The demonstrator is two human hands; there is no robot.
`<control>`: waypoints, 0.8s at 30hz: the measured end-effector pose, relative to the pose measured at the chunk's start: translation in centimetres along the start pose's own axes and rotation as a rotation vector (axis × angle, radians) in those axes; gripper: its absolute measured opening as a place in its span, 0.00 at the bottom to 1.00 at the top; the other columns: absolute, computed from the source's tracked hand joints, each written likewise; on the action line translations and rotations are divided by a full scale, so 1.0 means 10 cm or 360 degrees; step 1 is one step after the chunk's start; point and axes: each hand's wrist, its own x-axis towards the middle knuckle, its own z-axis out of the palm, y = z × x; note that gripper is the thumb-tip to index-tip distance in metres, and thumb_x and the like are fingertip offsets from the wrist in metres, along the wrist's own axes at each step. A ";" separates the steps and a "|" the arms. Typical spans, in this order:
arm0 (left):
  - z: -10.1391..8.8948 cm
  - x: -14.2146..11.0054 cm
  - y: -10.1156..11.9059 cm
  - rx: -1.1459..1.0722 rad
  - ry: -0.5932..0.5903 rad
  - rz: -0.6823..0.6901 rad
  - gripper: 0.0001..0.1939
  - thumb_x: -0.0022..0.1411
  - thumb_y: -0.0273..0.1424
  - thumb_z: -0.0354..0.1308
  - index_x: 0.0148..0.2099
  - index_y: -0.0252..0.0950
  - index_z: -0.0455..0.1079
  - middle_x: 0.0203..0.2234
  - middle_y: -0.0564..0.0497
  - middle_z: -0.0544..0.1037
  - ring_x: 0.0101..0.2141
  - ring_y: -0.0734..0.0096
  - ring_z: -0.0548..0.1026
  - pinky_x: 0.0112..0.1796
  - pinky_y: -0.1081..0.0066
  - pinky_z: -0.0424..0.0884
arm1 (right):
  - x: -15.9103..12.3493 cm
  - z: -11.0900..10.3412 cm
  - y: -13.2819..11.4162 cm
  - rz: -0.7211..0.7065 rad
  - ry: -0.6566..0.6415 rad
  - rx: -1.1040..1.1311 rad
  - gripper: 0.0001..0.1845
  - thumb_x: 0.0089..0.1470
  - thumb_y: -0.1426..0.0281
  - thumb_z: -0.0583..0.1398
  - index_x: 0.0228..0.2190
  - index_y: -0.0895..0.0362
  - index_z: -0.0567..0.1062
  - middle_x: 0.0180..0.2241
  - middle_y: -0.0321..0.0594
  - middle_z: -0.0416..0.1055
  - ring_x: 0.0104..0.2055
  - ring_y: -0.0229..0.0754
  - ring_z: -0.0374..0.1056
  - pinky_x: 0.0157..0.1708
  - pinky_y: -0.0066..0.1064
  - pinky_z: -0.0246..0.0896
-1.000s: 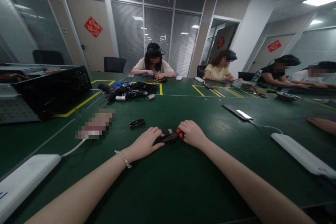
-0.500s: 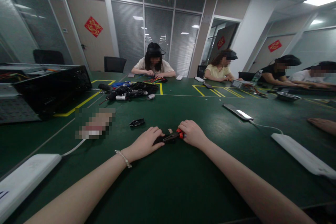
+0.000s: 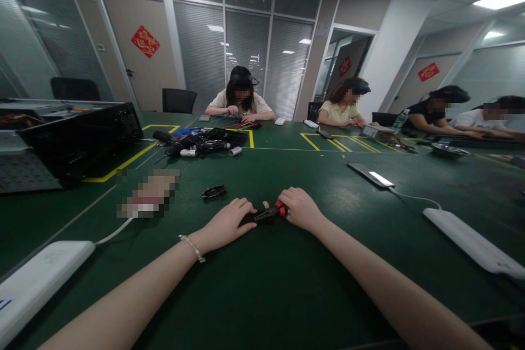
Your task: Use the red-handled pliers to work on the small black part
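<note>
My right hand (image 3: 301, 209) is closed around the red handles of a pair of pliers (image 3: 267, 214), whose dark jaws point left. Under my left hand (image 3: 230, 220) lies a small black part (image 3: 248, 219), gripped between thumb and fingers; its exact kind does not show. The plier tips reach this part beside my left thumb. Just beyond the jaws a small pale piece (image 3: 266, 204) rests on the green table (image 3: 262, 284). Farther left lies another small black part (image 3: 214, 192), apart from both hands.
An open black computer case (image 3: 82, 142) stands at the left. Ahead is a pile with a drill and cables (image 3: 197, 143). White power banks (image 3: 49, 273) lie at both sides, wired to phones (image 3: 371, 174). Several people sit across the table, including one opposite (image 3: 241, 95).
My hands and the pliers stay almost exactly where they were. Across the table, the person opposite has raised one hand. The other person's hand at the right edge has left view.
</note>
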 end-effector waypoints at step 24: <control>0.00 0.00 -0.01 0.0014 -0.0003 0.0000 0.11 0.58 0.36 0.52 0.43 0.39 0.61 0.39 0.50 0.65 0.39 0.66 0.65 0.38 0.68 0.63 | 0.00 -0.01 0.00 -0.0004 -0.0014 -0.0023 0.10 0.41 0.78 0.55 0.30 0.59 0.68 0.32 0.42 0.66 0.34 0.40 0.58 0.35 0.30 0.50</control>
